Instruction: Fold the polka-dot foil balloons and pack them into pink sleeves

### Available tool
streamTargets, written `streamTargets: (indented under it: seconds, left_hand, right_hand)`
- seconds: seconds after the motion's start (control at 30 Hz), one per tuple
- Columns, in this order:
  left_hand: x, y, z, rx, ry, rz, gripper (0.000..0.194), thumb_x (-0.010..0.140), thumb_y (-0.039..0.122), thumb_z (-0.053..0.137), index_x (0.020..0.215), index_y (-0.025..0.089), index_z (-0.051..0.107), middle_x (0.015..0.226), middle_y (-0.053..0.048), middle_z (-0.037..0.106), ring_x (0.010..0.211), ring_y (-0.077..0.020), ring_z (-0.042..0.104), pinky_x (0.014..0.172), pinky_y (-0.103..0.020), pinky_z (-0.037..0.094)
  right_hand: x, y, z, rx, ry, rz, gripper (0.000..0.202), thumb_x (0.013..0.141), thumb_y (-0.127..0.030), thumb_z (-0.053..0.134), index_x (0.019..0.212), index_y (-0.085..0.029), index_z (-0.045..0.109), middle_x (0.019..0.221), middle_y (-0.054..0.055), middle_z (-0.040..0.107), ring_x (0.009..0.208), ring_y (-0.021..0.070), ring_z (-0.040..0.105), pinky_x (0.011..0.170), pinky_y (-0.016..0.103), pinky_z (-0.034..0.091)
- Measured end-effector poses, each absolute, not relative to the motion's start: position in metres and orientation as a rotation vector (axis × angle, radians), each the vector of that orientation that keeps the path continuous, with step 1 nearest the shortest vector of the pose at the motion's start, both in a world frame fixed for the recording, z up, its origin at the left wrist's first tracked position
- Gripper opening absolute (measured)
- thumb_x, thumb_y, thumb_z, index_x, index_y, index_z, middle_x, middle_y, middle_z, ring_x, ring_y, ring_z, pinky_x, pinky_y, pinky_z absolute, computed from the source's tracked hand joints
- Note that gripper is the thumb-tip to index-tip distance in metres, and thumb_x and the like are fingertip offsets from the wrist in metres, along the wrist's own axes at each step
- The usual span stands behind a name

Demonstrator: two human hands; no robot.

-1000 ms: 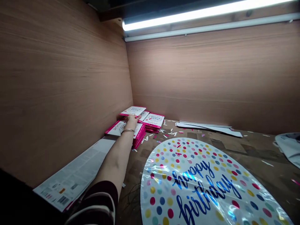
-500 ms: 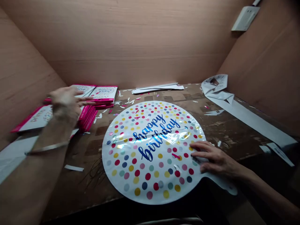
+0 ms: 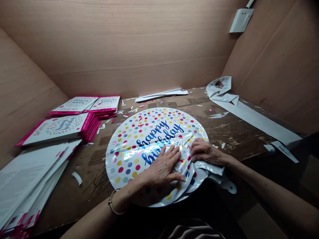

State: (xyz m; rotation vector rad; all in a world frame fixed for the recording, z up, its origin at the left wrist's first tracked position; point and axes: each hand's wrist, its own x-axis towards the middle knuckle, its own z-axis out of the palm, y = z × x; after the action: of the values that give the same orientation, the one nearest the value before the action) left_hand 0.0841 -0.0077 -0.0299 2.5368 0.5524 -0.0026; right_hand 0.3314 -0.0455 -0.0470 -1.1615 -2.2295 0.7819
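A round white foil balloon [image 3: 129,142], flat and covered in coloured dots with blue "happy birthday" lettering, lies on the table toward me. Flat on its lower middle rests my left hand [image 3: 163,166], fingers stretched out and holding nothing. My right hand [image 3: 203,151] is closed at the balloon's right edge, pinching its foil, which is bunched and creased there. Below that hand the pale tail [image 3: 229,186] with a small hole sticks out past the table edge. More than one layer of foil shows at the lower right.
Pink-and-white printed packets [image 3: 62,127] are stacked at the left, with a fanned pile of white packets [image 3: 32,172] nearer me. White strips [image 3: 161,94] lie by the back wall. A long white strip [image 3: 259,119] is on the right. Scraps litter the table [image 3: 99,152]; a socket [image 3: 241,20] hangs upper right.
My left hand has come from the packet stacks onto the balloon. My right hand has closed on the balloon's edge, and the foil there is now lifted and creased.
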Motion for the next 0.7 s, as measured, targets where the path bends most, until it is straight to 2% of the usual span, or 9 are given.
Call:
streamTargets:
  seconds: [0.13, 0.27, 0.3, 0.33, 0.43, 0.5, 0.57, 0.63, 0.7]
  left_hand:
    - [0.082, -0.004, -0.027, 2.371, 0.542, 0.067, 0.091, 0.076, 0.059, 0.054, 0.142, 0.012, 0.014, 0.147, -0.016, 0.015, 0.136, -0.0288, 0.008, 0.11, -0.05, 0.002]
    - [0.083, -0.017, -0.016, 2.297, 0.852, 0.181, 0.105, 0.065, 0.051, 0.07, 0.141, 0.009, 0.012, 0.145, -0.02, 0.019, 0.134, -0.0313, 0.019, 0.108, -0.044, 0.02]
    - [0.082, -0.023, -0.013, 2.313, 0.983, 0.213, 0.099, 0.065, 0.048, 0.07, 0.14, 0.007, 0.018, 0.143, -0.021, 0.025, 0.132, -0.0325, 0.024, 0.106, -0.044, 0.025]
    - [0.081, -0.028, -0.01, 2.334, 1.118, 0.241, 0.086, 0.069, 0.042, 0.068, 0.136, 0.007, 0.027, 0.138, -0.021, 0.033, 0.128, -0.0331, 0.031, 0.102, -0.044, 0.03]
    - [0.074, -0.03, -0.006, 2.26, 1.516, 0.338, 0.032, 0.078, 0.019, 0.05, 0.108, 0.012, 0.055, 0.103, -0.013, 0.061, 0.099, -0.0274, 0.056, 0.086, -0.039, 0.041]
    - [0.063, -0.017, -0.008, 2.081, 1.726, 0.455, 0.022, 0.076, 0.011, 0.043, 0.087, 0.015, 0.061, 0.077, -0.006, 0.062, 0.079, -0.0211, 0.059, 0.075, -0.032, 0.042]
    - [0.046, 0.007, -0.013, 1.903, 1.863, 0.556, 0.018, 0.072, 0.009, 0.043, 0.073, 0.015, 0.061, 0.064, -0.003, 0.059, 0.069, -0.0174, 0.057, 0.066, -0.025, 0.041]
    - [0.026, 0.032, -0.02, 1.784, 1.949, 0.605, 0.015, 0.068, 0.008, 0.044, 0.063, 0.014, 0.058, 0.057, -0.001, 0.055, 0.063, -0.0151, 0.056, 0.057, -0.021, 0.039]
    - [0.008, 0.054, -0.026, 1.675, 2.016, 0.633, 0.011, 0.065, 0.009, 0.047, 0.059, 0.013, 0.056, 0.051, 0.0, 0.052, 0.055, -0.0138, 0.053, 0.049, -0.02, 0.037]
  right_hand:
    - [0.309, -0.011, -0.038, -1.393, -2.225, 0.911, 0.022, 0.078, -0.034, 0.058, 0.067, -0.016, 0.062, 0.07, 0.002, 0.056, 0.075, 0.0156, 0.049, 0.075, 0.031, 0.037]
    - [0.294, 0.028, -0.025, -1.474, -2.227, 1.028, 0.027, 0.076, -0.039, 0.054, 0.068, -0.014, 0.061, 0.057, -0.002, 0.05, 0.057, 0.0111, 0.045, 0.052, 0.022, 0.035]
    - [0.29, 0.037, -0.02, -1.485, -2.23, 1.042, 0.028, 0.075, -0.04, 0.054, 0.067, -0.014, 0.061, 0.055, -0.003, 0.048, 0.053, 0.01, 0.043, 0.048, 0.021, 0.033]
    - [0.285, 0.045, -0.015, -1.492, -2.233, 1.042, 0.029, 0.075, -0.041, 0.054, 0.067, -0.014, 0.061, 0.053, -0.004, 0.047, 0.051, 0.0092, 0.041, 0.046, 0.021, 0.031]
    - [0.27, 0.064, 0.0, -1.473, -2.251, 0.986, 0.028, 0.071, -0.041, 0.057, 0.064, -0.014, 0.06, 0.052, -0.004, 0.047, 0.049, 0.0085, 0.041, 0.044, 0.019, 0.031]
    - [0.261, 0.076, 0.008, -1.438, -2.25, 0.894, 0.029, 0.072, -0.042, 0.058, 0.065, -0.014, 0.061, 0.055, -0.003, 0.05, 0.051, 0.0093, 0.044, 0.045, 0.02, 0.033]
    - [0.255, 0.089, 0.014, -1.403, -2.213, 0.746, 0.03, 0.075, -0.042, 0.054, 0.068, -0.015, 0.063, 0.06, -0.001, 0.055, 0.056, 0.0119, 0.049, 0.051, 0.022, 0.038]
    - [0.255, 0.1, 0.017, -1.381, -2.121, 0.541, 0.027, 0.08, -0.038, 0.05, 0.077, -0.016, 0.065, 0.074, 0.003, 0.061, 0.071, 0.017, 0.055, 0.066, 0.028, 0.044]
    - [0.262, 0.105, 0.018, -1.366, -1.99, 0.322, 0.026, 0.083, -0.031, 0.043, 0.091, -0.015, 0.064, 0.093, 0.009, 0.062, 0.092, 0.0226, 0.053, 0.085, 0.036, 0.041]
